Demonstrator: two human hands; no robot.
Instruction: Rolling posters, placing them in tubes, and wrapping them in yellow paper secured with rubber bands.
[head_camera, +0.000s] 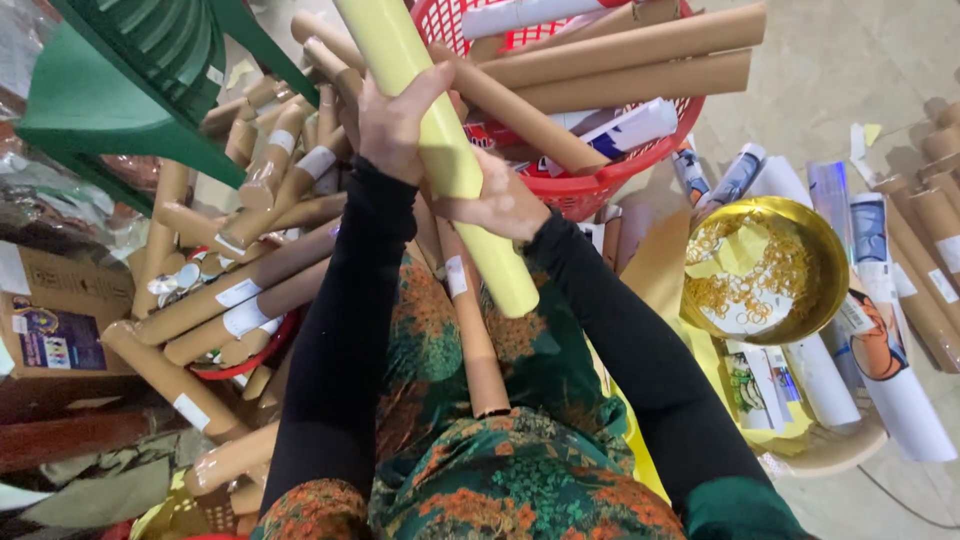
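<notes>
A long pale yellow rolled tube (455, 160) runs from the top centre down towards my lap. My left hand (392, 118) is wrapped around it from the left, near its middle. My right hand (497, 203) grips it lower down from the right side. Both arms wear black sleeves. Under the tube a brown cardboard tube (474, 340) lies along my lap on green and orange patterned cloth.
A red mesh basket (600, 185) with brown tubes and rolled prints stands ahead. A gold bowl (765, 270) of small gold rings sits right, among rolled posters (890, 330). Several brown tubes (230, 300) pile at left by a green plastic chair (130, 80) and a cardboard box (60, 320).
</notes>
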